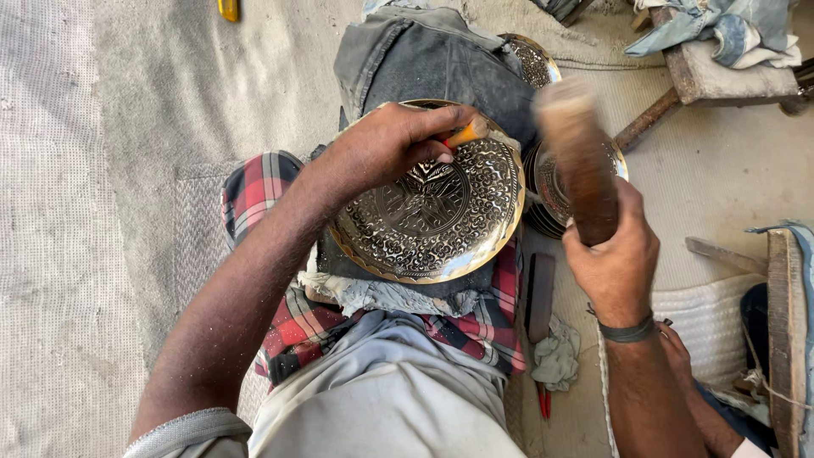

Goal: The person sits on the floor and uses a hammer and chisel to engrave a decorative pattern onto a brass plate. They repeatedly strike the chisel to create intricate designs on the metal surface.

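On lap: round engraved brass plate (pixel 432 212); left hand (pixel 386 148) grips chisel (pixel 465 134); right hand (pixel 615 254) wooden mallet (pixel 581 157).

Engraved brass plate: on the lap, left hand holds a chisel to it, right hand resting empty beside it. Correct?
Not quite. The head view shows the right hand gripping a raised wooden mallet, not empty. The left hand does hold the chisel to the engraved plate.

Bare floor (pixel 110 170) lies open on the left; stacked plates (pixel 551 182), a wooden bench (pixel 721 80) and a board (pixel 784 314) crowd the right.
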